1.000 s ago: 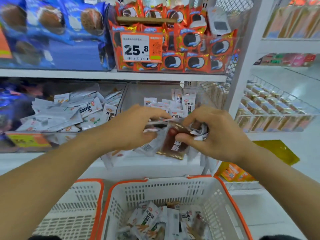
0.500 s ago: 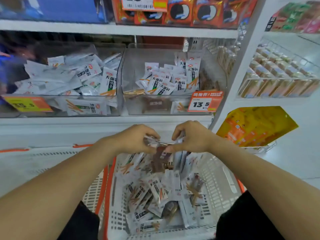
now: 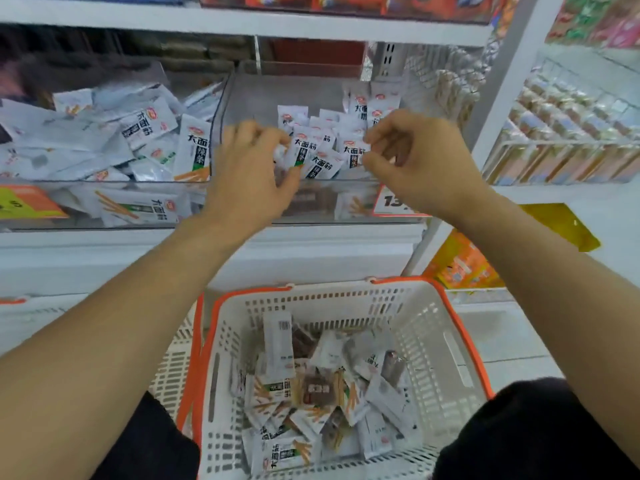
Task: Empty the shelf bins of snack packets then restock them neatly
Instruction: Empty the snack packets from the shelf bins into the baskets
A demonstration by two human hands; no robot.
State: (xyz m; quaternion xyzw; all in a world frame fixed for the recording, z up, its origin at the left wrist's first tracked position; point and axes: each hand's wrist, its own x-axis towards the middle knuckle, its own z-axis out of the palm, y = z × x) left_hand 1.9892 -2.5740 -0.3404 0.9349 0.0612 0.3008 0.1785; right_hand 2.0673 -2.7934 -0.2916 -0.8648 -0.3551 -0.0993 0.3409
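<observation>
Emptied hands (image 3: 250, 174) back at bin (image 3: 311, 183)

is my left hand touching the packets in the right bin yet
Touching: the head view shows the left hand's fingertips on the packets in the bin.

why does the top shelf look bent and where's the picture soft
Head view: the wide-angle lens bows the shelf edge; the left bin's packets and the wire rack smear toward the edges; print on the basket's packets stays readable; lighting is even, without hard shadows.

Shop: price tag (image 3: 393, 202), stocked shelves (image 3: 242, 24)
</observation>
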